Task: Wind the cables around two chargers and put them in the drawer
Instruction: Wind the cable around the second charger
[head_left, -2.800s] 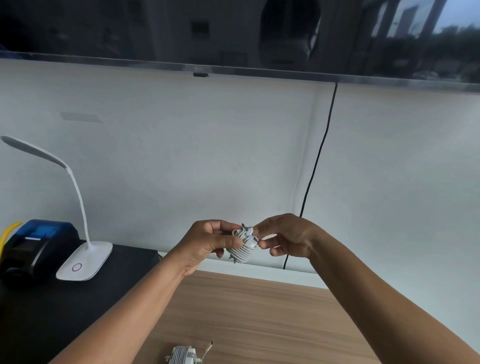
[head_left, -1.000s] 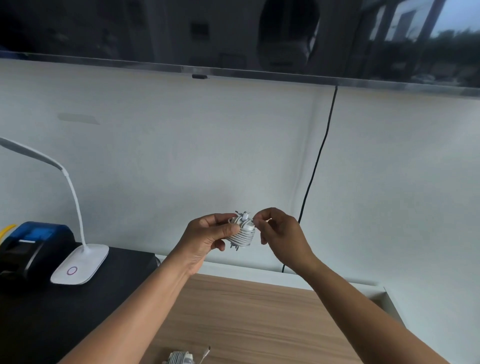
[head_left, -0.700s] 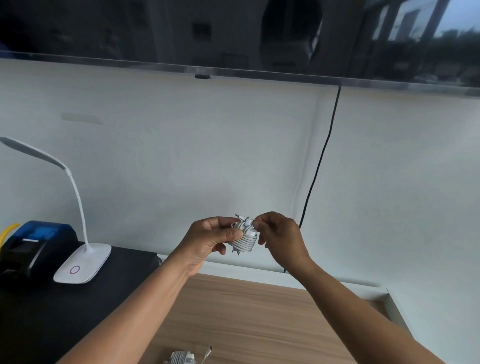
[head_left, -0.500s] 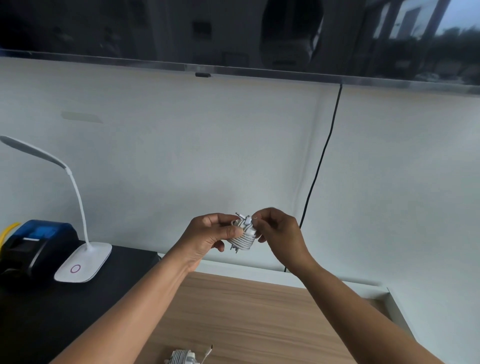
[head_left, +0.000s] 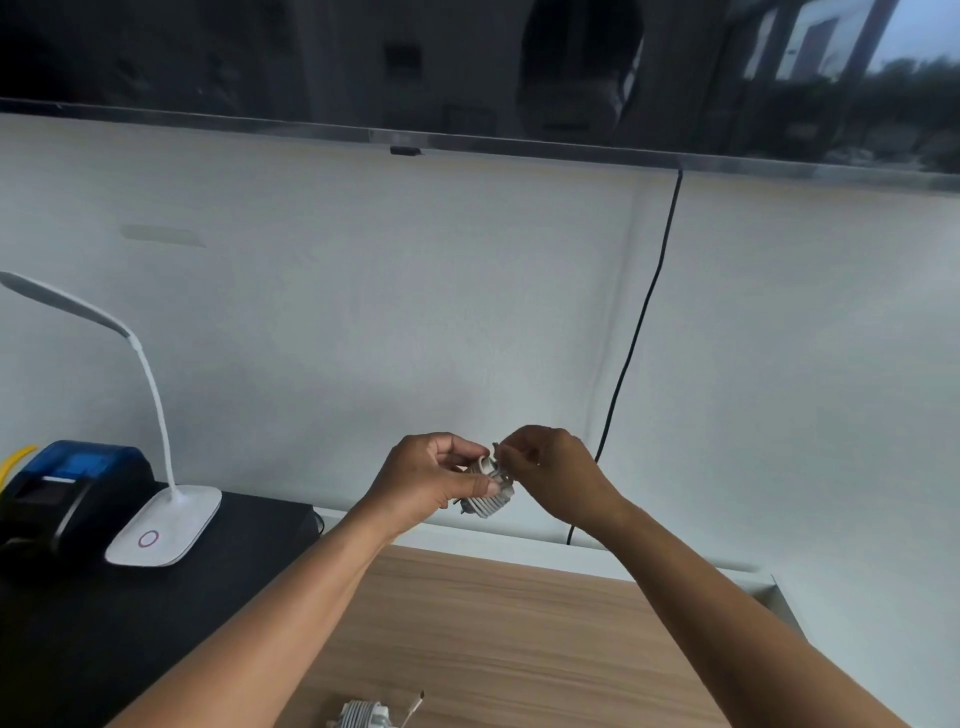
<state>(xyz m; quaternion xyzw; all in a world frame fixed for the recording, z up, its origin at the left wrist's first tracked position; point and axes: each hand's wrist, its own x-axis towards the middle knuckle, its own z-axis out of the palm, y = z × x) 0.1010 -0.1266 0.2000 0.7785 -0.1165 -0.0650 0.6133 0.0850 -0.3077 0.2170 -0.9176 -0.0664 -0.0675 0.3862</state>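
Up from the head camera, above the wooden surface (head_left: 519, 634), I hold one white charger (head_left: 488, 503) in the air between both hands, well clear of the wood. My left hand (head_left: 431, 478) grips it from the left, fingers (head_left: 467, 487) curled round its body with the thumb laid across the ribbed turns of cable wound about it. My right hand (head_left: 556, 478) meets it from the right, its fingers (head_left: 519, 451) pinched together on the cable end at the top of the charger. Down at the bottom edge, the second charger (head_left: 361, 716) lies on the wood, its cable wound round it and a short loose end sticking out to the right. Off to my left, a white desk lamp (head_left: 161, 525) and a blue-and-black printer (head_left: 67, 483) stand on a black top (head_left: 104, 623). A black wire (head_left: 639, 332) runs down the wall behind my right hand.
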